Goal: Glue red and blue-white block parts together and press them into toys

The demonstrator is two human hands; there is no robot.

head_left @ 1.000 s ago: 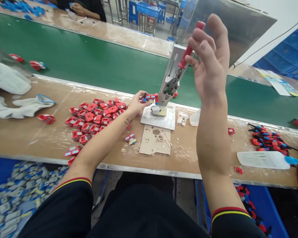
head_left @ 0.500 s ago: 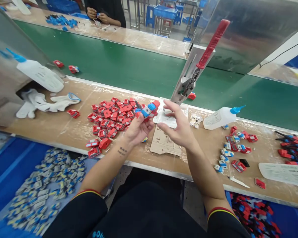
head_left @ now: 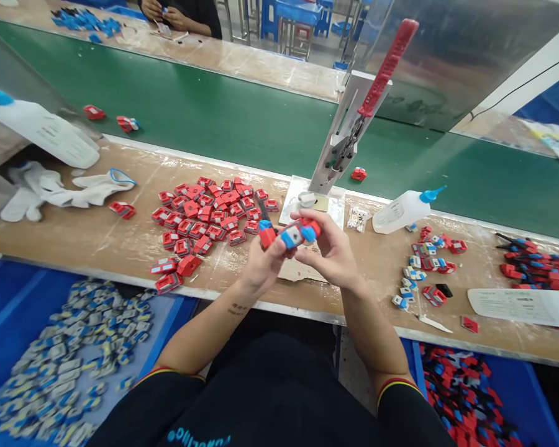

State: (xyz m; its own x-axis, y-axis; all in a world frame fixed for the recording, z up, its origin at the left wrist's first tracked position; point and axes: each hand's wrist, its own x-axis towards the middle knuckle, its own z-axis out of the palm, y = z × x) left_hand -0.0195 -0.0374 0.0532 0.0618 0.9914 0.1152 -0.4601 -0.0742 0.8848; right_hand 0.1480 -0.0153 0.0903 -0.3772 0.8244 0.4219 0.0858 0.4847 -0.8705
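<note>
Both hands meet above the near edge of the workbench [head_left: 97, 239], holding one small red-and-blue plastic part [head_left: 292, 234] between them. The left hand [head_left: 263, 261] is curled, its fingers closed around the part's left end; the right hand [head_left: 331, 248] is likewise curled, pinching the right end between thumb and fingertips. The part is lifted clear of the bench, just in front of a piece of brown cardboard [head_left: 302, 272] and near the white base plate [head_left: 328, 208] of a hand lever press [head_left: 349, 133], whose red handle [head_left: 387, 65] stands raised and tilted. To the left of the hands lies a heap of red parts [head_left: 205, 214]; farther left are white gloves [head_left: 65, 189] and a white squeeze bottle [head_left: 44, 130]. To the right, a second squeeze bottle with a blue nozzle [head_left: 403, 210] lies on its side, beside a scatter of red, white and blue pieces [head_left: 423, 270] and a printed sheet [head_left: 522, 305]. Behind the bench runs a green conveyor belt [head_left: 214, 118] carrying a few stray red parts. Blue bins [head_left: 9, 310] of parts sit below the bench edge on both sides. Across the belt, another person's hands [head_left: 168, 12] work at a second bench.
</note>
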